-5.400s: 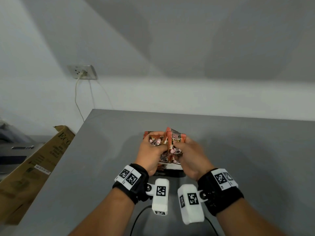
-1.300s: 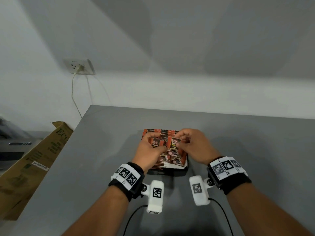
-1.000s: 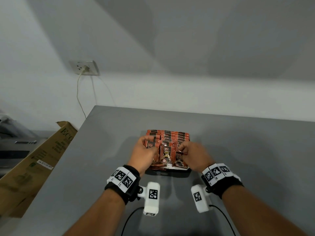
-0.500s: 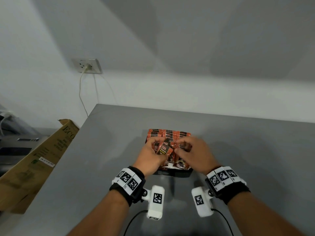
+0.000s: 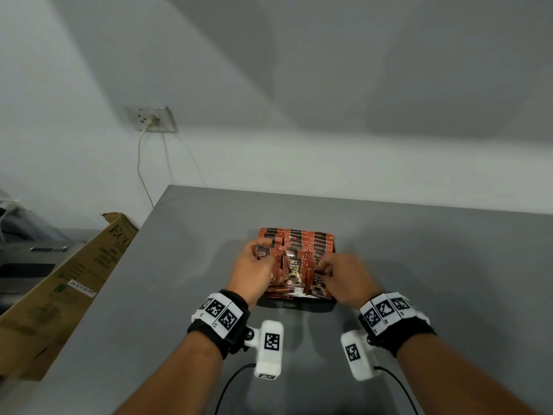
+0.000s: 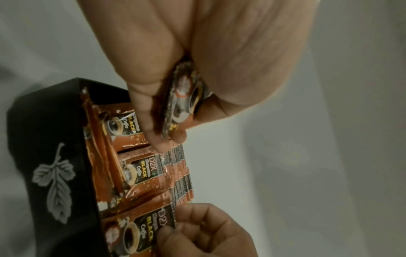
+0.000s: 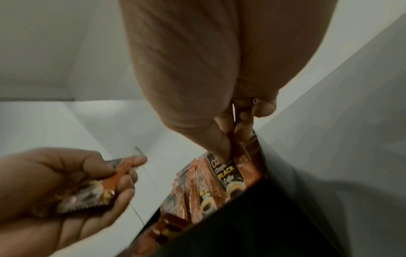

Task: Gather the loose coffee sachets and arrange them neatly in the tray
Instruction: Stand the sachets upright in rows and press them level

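A black tray [image 5: 299, 305] with a leaf motif [image 6: 51, 175] stands on the grey table, filled with rows of orange-brown coffee sachets [image 5: 302, 238] standing upright. My left hand [image 5: 263, 250] hovers over the tray's left side and pinches a loose sachet [image 6: 182, 104] between thumb and fingers. My right hand [image 5: 324, 269] is at the front right column and pinches the top edge of a sachet [image 7: 232, 175] that stands in the tray. The right wrist view also shows the left hand's sachet [image 7: 87, 193].
The grey table [image 5: 449, 265] stretches out to the right and behind the tray. A long cardboard box [image 5: 65, 289] leans at the table's left edge. A wall socket [image 5: 152, 119] with a plugged cable is behind. Cables [image 5: 230, 387] trail near me.
The hands, together over the tray's middle half a second ago, have parted. The left now holds a sachet at the left side; the right pinches one at the front right.
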Motion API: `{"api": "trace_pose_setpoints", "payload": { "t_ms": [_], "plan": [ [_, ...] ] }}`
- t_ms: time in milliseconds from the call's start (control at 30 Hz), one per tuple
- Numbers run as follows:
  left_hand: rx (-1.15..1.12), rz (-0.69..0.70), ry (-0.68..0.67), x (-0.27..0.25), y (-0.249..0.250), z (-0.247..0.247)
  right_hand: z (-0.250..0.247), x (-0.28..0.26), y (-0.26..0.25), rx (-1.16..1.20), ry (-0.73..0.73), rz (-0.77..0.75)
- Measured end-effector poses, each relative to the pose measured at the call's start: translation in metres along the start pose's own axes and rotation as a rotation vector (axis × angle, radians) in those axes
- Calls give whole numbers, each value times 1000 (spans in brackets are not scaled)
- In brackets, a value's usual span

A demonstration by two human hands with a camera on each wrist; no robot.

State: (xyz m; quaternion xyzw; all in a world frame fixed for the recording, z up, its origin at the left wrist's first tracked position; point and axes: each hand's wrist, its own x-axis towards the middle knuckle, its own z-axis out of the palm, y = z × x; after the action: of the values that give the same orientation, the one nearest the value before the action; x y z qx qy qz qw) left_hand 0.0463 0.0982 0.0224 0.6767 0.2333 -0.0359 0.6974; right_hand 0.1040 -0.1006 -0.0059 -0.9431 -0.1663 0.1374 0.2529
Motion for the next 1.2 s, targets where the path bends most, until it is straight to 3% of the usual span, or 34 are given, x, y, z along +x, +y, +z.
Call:
{"api": "trace_pose_setpoints", "payload": {
  "t_ms": [200, 300, 467, 600, 700, 800, 1000, 1133, 1200],
  "plan": [
    [138, 96, -3, -8, -4, -3, 10, -3, 4, -46, 85, -21],
    [177, 126, -69, -7, -6, -1, -1, -7, -11, 92, 187, -105],
    [234, 157, -128, -6, -4, 9, -18, -3, -51, 369, 38, -230],
    [17, 79, 33, 1, 1, -3, -17, 18, -43, 345, 185, -185],
    [-34, 37, 117, 7, 0, -19, -6, 29, -38, 229, 161, -152],
    [-6, 33, 114, 8, -6, -29, 11, 32, -33, 85, 80, -146],
    [152, 111, 127, 7, -14, -34, 31, 34, -32, -60, 68, -160],
    [211, 153, 55, 5, -18, -29, 30, 31, -32, -54, 146, -212],
    [219, 174, 4, 3, -18, -25, 21, 26, -39, 94, 166, -206]
  ]
}}
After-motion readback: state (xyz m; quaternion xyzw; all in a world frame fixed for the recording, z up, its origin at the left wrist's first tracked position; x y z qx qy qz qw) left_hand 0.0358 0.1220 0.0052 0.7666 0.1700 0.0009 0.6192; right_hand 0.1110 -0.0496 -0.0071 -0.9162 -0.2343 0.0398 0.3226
